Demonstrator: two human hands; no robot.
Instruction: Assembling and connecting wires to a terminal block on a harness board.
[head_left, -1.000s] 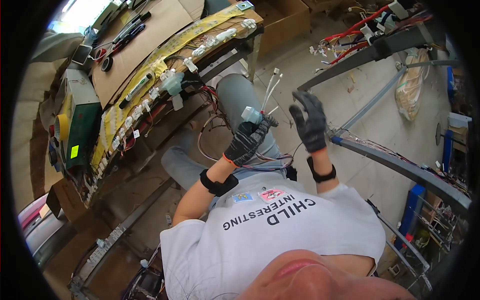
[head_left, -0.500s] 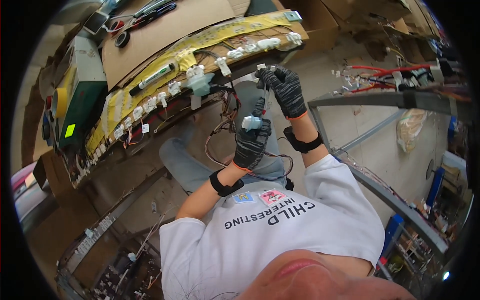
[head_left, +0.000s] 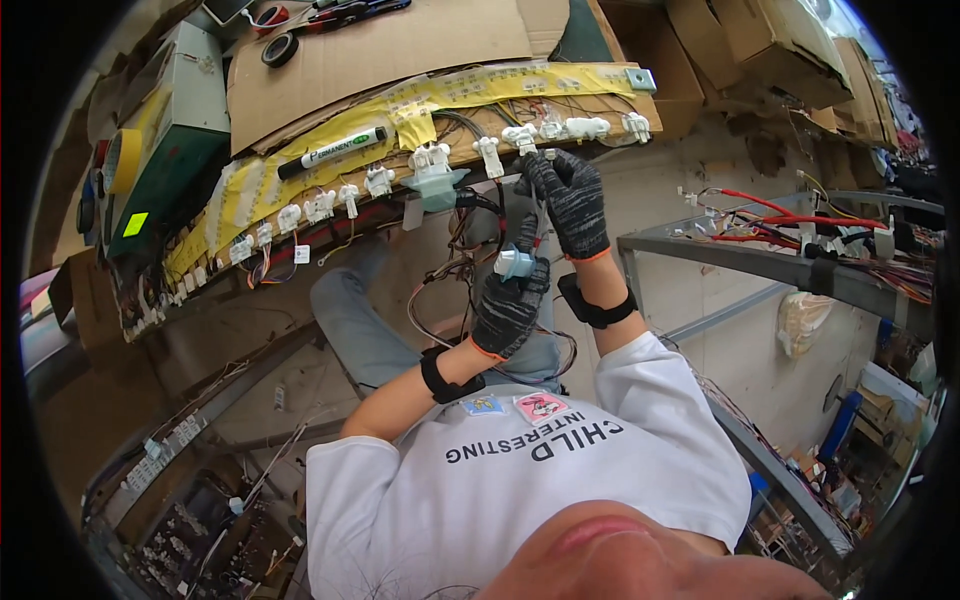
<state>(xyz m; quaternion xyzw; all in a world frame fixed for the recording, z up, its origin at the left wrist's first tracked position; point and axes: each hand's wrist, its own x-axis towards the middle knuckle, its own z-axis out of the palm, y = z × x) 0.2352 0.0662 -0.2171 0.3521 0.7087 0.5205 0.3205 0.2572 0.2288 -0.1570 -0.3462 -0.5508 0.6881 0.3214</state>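
The pale blue-and-white plug (head_left: 515,263) sits in the left hand (head_left: 508,305), just below the front edge of the board and above the person's lap. That gloved hand is curled round it, pinching it between thumb and fingers. Thin wires (head_left: 543,215) rise from near the plug to the right hand (head_left: 570,200), whose fingertips are pressed together on them near their upper ends; the exact contact is hidden by the glove.

To handle this well, I would hold the plug firm and let the right fingers do the fine work — gripping each wire close to its end, with light tension, so that nothing bends or tugs at the plug. Elbows low and wires untwisted should help.

Close above is the wooden board (head_left: 455,152), covered along its top with yellow tape (head_left: 500,82) and lined at the edge with white plugs (head_left: 487,157). A marker (head_left: 335,150) lies on it, beside a cardboard sheet (head_left: 380,70). A green box (head_left: 175,130) stands at the left.

Farther out — a metal frame (head_left: 725,252) carrying red wires (head_left: 760,205), then pale floor (head_left: 690,165) and cardboard boxes (head_left: 770,50).
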